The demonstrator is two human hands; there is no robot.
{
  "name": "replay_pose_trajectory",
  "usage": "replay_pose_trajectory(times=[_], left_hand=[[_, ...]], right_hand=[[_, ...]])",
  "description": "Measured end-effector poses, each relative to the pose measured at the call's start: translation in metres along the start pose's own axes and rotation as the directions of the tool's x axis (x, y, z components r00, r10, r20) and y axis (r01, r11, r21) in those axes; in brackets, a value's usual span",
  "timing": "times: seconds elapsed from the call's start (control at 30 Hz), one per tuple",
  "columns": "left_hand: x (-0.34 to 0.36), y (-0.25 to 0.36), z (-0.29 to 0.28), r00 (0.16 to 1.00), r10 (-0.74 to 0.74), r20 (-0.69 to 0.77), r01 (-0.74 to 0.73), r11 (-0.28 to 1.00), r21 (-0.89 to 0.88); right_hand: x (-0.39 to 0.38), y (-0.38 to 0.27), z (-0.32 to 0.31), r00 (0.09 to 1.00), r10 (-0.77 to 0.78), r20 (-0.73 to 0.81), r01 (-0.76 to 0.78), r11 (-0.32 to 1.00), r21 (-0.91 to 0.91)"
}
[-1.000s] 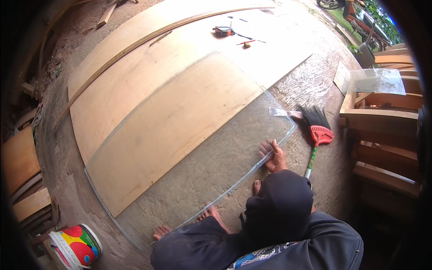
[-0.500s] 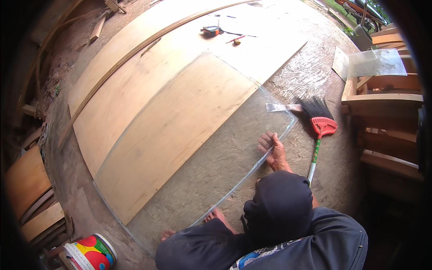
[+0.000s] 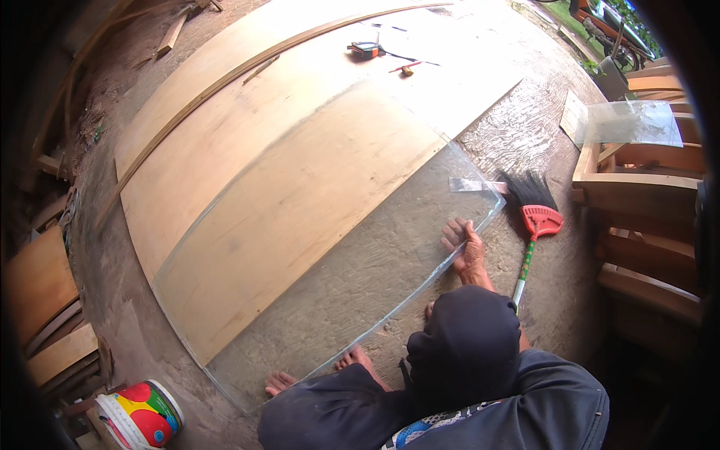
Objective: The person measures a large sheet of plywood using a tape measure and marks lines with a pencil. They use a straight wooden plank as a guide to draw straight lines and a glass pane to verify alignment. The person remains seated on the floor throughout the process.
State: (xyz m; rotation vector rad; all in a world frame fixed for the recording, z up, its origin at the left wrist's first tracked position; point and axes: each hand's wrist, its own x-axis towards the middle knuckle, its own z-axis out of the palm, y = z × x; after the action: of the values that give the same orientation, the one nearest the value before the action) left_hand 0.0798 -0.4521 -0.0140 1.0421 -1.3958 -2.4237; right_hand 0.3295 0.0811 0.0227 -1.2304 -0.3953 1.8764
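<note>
Neither my left hand nor my right hand is in view. Below me another person in a dark cap (image 3: 463, 349) and dark shirt (image 3: 551, 397) squats at a large clear glass sheet (image 3: 360, 247). That person's right hand (image 3: 469, 251) is at the near edge, its fingers seen through the glass. Fingers of the other hand (image 3: 279, 382) show by the near left corner, beside a bare foot (image 3: 356, 358). Part of the sheet overlaps a plywood board (image 3: 247, 187); the rest is over the rough floor (image 3: 330, 292). Whether it lies flat or is raised I cannot tell.
A long wood strip (image 3: 217, 94) crosses the plywood. A tape measure (image 3: 365, 50) and small tools lie at the far end. On the right are a red broom (image 3: 541, 220), wooden frames (image 3: 637, 180) and a smaller clear sheet (image 3: 634, 122). A colourful bucket (image 3: 142, 412) stands lower left.
The view has shifted slightly, so the floor things sit a little differently in the picture. More of the person's fingers show at the near left corner. The hand at the right edge keeps its place.
</note>
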Motion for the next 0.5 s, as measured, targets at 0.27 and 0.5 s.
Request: replay_pose_trajectory(times=[0.27,0.5], left_hand=[[0.001,0.003,0.005,1.000,0.014,0.008,-0.014,1.000,0.022],[-0.001,0.004,0.008,1.000,0.025,-0.009,-0.025,1.000,0.012]], right_hand=[[0.004,0.001,0.004,1.000,-0.003,-0.009,0.003,0.999,0.053],[0.002,-0.003,0.012,1.000,-0.008,-0.012,0.008,1.000,-0.003]])
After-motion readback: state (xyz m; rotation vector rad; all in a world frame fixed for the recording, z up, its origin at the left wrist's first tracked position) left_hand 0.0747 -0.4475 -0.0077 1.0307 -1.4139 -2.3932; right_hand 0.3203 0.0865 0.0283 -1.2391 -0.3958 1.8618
